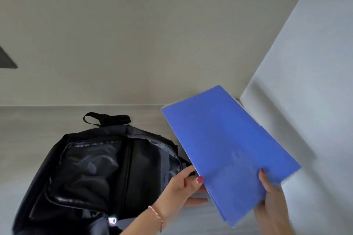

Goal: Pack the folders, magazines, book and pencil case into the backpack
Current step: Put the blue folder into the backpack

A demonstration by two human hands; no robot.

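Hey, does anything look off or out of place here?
Nothing stands out. Both hands hold the blue folders, left hand and right hand, tilted beside the open black backpack on the table.

Soft, even daylight fills the scene. The blue folders (227, 150) cast a diffuse shadow on the right wall (309, 82). Everything looks slightly blurred, the black backpack (99, 173) loses detail, and wide-angle distortion bends the edges.

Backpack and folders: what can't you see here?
Head view:
- Inside of the backpack: too dark, and its lower left is cut off by the frame edge.
- Number of blue folders: stacked, only the top one shows.
- Right hand: mostly behind the folders.
- Left hand: fingers partly under the folders.
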